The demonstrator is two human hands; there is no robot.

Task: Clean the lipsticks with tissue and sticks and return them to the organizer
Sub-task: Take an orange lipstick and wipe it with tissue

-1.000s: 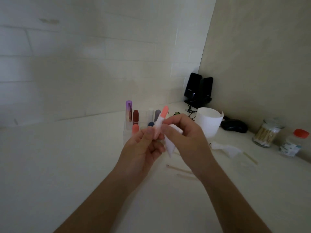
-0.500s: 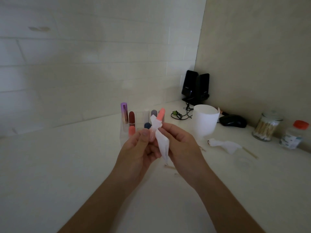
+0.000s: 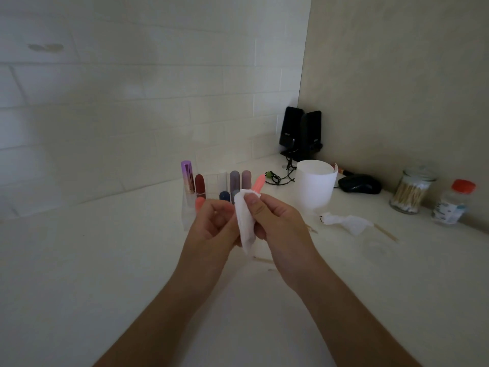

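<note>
Being steadied low down by the curled left hand, the coral-pink lipstick is held just before the clear plastic organizer so that the white paper tissue, pinched round it by the right hand, can wipe its barrel.

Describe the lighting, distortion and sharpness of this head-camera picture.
Head view: dim, flat light with a grey cast and no glare. Head view: the wide-angle lens bows the tile lines of the wall. Head view: the tissue and the coral lipstick look slightly soft at their edges.
</note>
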